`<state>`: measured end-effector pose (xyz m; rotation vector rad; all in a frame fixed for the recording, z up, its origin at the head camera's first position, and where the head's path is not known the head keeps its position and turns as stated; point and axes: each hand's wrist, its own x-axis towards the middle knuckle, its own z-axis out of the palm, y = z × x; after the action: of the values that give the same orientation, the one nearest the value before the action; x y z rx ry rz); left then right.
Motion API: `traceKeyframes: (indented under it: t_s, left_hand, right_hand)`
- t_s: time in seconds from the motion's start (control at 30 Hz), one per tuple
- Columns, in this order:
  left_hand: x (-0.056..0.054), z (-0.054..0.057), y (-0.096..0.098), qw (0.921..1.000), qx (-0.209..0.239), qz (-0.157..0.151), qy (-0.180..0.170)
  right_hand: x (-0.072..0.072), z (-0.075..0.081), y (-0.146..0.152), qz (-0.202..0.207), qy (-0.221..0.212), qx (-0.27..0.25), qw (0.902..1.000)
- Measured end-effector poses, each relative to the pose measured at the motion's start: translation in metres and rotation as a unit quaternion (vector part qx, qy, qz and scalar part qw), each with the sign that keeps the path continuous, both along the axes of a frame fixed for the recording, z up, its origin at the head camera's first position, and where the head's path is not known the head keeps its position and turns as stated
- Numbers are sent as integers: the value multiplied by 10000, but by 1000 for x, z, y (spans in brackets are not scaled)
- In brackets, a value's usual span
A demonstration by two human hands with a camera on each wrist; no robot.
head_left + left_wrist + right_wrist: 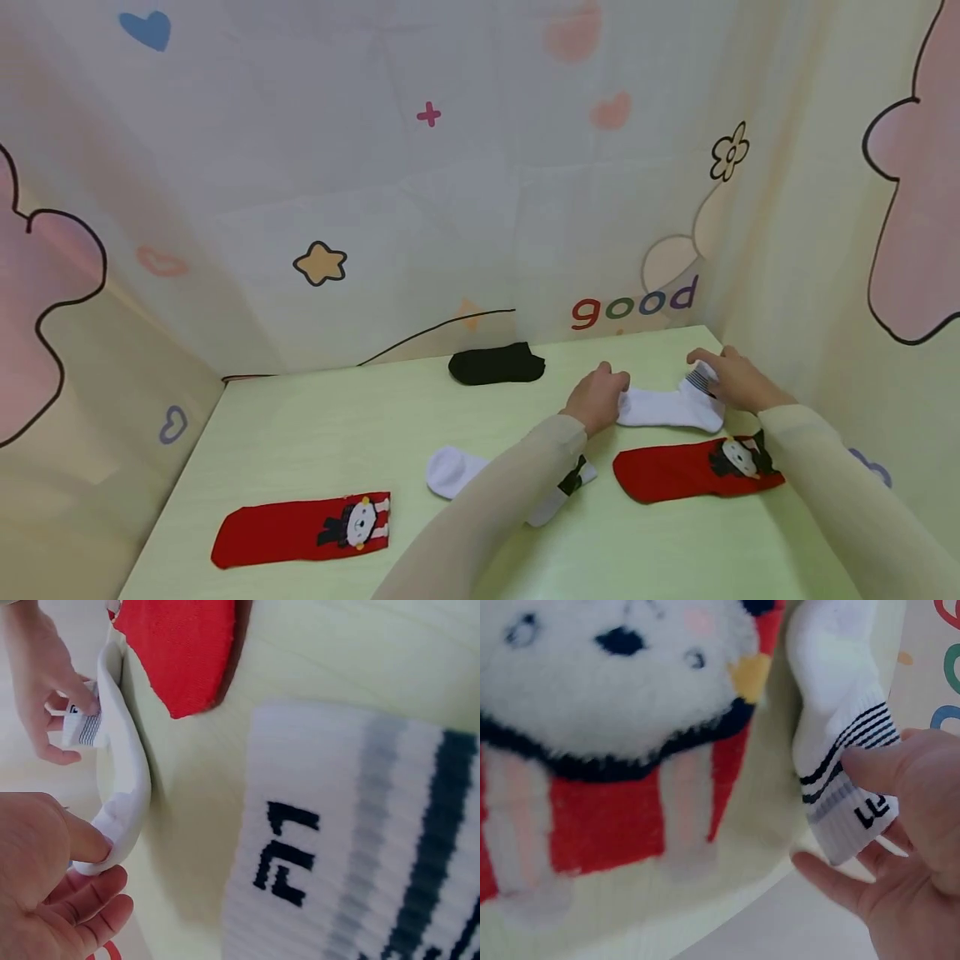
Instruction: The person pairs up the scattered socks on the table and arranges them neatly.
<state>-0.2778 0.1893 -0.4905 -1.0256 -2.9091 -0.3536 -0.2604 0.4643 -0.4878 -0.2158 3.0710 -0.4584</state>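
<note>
A white sock point(660, 408) with dark stripes at its cuff stretches between both hands at the right back of the table. The left hand point(598, 398) pinches its toe end; in the left wrist view the thumb point(86, 838) presses on the fabric with the fingers behind. The right hand point(738, 379) grips the cuff, its thumb lying over the stripes point(855, 742) and other fingers behind the cuff. Just in front lies a red sock point(667, 472) with a cartoon animal face. A second white sock point(453, 473) lies partly hidden under the left forearm.
A black ankle sock point(495, 365) lies near the back edge. Another red sock point(277, 533) with a similar face is at the front left. Patterned cloth point(450, 192) hangs behind the pale green table point(315, 433) and along both sides.
</note>
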Motion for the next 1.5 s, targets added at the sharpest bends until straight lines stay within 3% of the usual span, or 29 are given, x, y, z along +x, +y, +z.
traceKeyframes:
  t_s: [0.27,0.5,0.93,1.23,1.5]
  left_hand:
    - [1,8,-5,9998,127,-90,-117]
    - [5,18,-8,9984,396,109,-392]
    - [-2,26,-15,9952,913,33,-356]
    - [2,32,-21,9937,1071,5,-314]
    - [2,35,-28,9933,1143,-162,-58]
  right_hand:
    - [2,6,2,110,194,-72,9997]
    - [8,14,4,267,377,-29,9989]
    - [22,37,4,385,699,274,9964]
    - [28,42,7,404,792,283,9956]
    - [35,49,3,380,797,284,9957]
